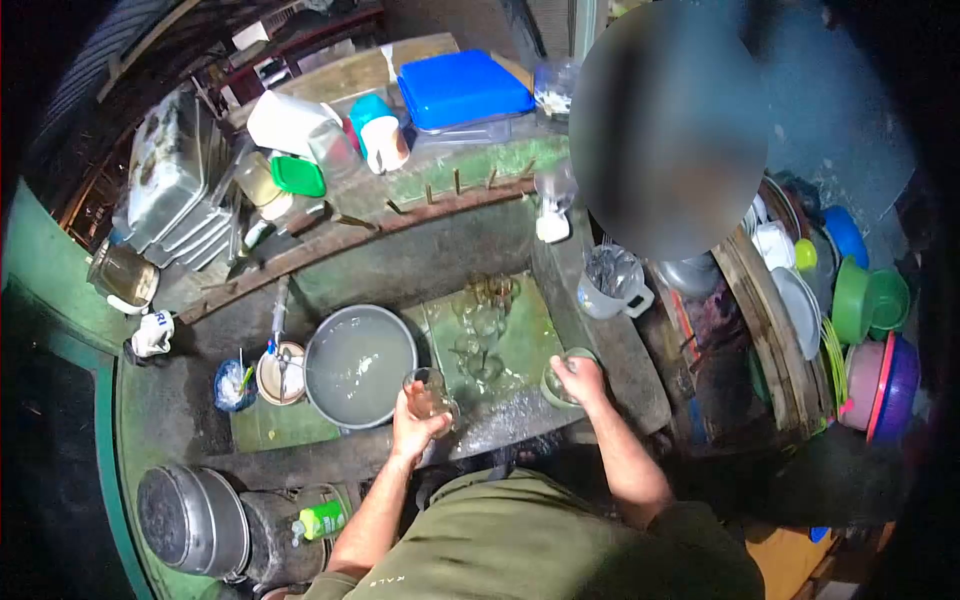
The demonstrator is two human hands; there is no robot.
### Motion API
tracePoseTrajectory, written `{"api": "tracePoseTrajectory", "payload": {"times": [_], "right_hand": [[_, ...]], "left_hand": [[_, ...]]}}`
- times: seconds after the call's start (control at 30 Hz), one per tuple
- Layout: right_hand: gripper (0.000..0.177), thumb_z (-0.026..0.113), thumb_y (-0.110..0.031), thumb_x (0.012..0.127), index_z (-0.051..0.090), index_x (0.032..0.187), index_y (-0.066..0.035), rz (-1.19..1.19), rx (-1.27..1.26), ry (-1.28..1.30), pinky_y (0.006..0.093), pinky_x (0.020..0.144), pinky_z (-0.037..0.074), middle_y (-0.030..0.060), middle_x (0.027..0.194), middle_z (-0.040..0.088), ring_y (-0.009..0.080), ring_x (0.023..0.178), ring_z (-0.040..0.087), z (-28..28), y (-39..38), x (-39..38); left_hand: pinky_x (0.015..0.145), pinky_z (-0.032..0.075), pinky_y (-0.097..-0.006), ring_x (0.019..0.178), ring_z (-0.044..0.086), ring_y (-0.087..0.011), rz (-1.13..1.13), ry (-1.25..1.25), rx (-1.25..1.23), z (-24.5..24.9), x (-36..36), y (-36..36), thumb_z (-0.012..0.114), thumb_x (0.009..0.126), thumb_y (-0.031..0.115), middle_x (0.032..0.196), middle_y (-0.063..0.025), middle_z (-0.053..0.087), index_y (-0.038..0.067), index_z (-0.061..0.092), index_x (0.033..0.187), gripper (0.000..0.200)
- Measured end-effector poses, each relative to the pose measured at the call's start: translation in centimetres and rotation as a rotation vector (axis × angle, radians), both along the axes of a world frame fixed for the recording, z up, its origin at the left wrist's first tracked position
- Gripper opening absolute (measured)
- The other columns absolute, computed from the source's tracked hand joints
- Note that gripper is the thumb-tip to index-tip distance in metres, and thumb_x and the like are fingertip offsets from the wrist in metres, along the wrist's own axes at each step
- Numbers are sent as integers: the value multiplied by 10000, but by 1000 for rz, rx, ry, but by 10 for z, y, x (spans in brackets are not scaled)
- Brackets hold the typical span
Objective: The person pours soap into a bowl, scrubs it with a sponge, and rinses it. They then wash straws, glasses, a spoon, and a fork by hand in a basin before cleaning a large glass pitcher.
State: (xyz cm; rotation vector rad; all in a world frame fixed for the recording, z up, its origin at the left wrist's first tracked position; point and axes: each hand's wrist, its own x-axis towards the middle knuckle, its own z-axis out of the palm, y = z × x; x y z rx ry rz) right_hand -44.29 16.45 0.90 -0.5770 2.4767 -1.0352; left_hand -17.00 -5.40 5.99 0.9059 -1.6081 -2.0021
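My left hand is wrapped round a clear drinking glass, just beyond the front rim of the concrete sink. Farther right, my right hand grips another clear glass, its fingers over the upper part, near the sink's right wall. Between and beyond my hands, several glasses stand on the wet green sink floor. A large grey basin of cloudy water sits left of my left hand. Beside it are a small tub with white contents and a blue bowl.
A ledge behind the sink holds a blue-lidded container, cups and stacked trays. Short pegs stick out along its edge. A grey pitcher stands on the right rim. A metal pot is at front left; green basins are far right.
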Motion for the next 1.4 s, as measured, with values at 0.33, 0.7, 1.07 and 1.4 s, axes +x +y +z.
{"api": "tracePoseTrajectory", "payload": {"times": [0.33, 0.7, 1.07, 1.4], "right_hand": [[384, 544, -83, 842, 558, 1205, 40, -438, -1010, -593, 402, 773, 548, 139, 1082, 610, 250, 903, 632, -5, 20, 0], [191, 531, -184, 830, 644, 851, -32, -608, -776, -105, 314, 735, 444, 30, 821, 600, 160, 802, 551, -12, 17, -19], [334, 592, -69, 807, 537, 1135, -48, 343, -503, 597, 422, 943, 423, 188, 1163, 488, 307, 1092, 504, 154, -124, 127], [235, 652, -59, 752, 642, 986, -47, 725, -514, 372, 417, 869, 435, 94, 936, 661, 278, 910, 612, 147, -113, 89]], "left_hand": [[918, 461, -329, 1037, 531, -178, 43, 40, -166, -3, 46, -38, 843, 577, 22, 1113, -74, 507, 53, 444, 1253, 785], [1020, 395, -330, 1141, 518, -189, -24, -14, -478, 20, 31, -54, 832, 610, 64, 1180, -81, 551, 39, 445, 1285, 778], [976, 454, -370, 1156, 549, -268, -161, -21, -644, 49, -40, -42, 817, 584, 124, 1232, -148, 565, 54, 492, 1271, 763], [957, 470, -387, 1117, 577, -314, -541, -185, -920, 115, -41, -46, 796, 548, 157, 1186, -139, 601, 81, 525, 1282, 786]]}}
